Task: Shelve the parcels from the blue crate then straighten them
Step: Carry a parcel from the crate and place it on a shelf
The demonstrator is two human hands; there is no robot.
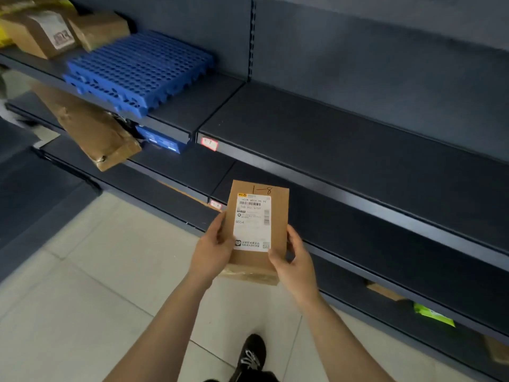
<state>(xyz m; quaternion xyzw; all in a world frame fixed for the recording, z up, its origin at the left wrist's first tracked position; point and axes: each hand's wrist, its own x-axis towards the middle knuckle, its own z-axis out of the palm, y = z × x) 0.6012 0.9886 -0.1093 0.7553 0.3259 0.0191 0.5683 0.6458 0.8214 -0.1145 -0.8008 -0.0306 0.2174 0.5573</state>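
And there it was: the small brown cardboard parcel with the white shipping label (252, 224), held in mid-air in front of the shelving, over the pale tiled floor (82, 271). The label faced the camera and "1–8" was handwritten across the top. The left hand (214, 252) gripped its left edge, thumb on the face. The right hand (296, 260) pinched the lower right corner, thumb over the label's edge. Two firm holds, nothing loose.

By the look of it, this one was light: slim, flat-sided, stiff card. The glossy tape across the bottom end could be slick under the fingers. Bare card along the long edges looked the better purchase, and that was where the hands were. It was not obviously fragile, though the contents could not be told.

Room? Plenty. The wide dark grey metal shelf (358, 139) ahead and to the right showed a long stretch of bare surface, its front edge the one thing to lift over. To the left, the folded blue perforated plastic crate (137, 73) sat flat on the neighbouring shelf beside two brown cardboard boxes (41, 34). Below, a long crumpled brown parcel (96, 133) jutted out past its shelf edge, worth steering wide of.
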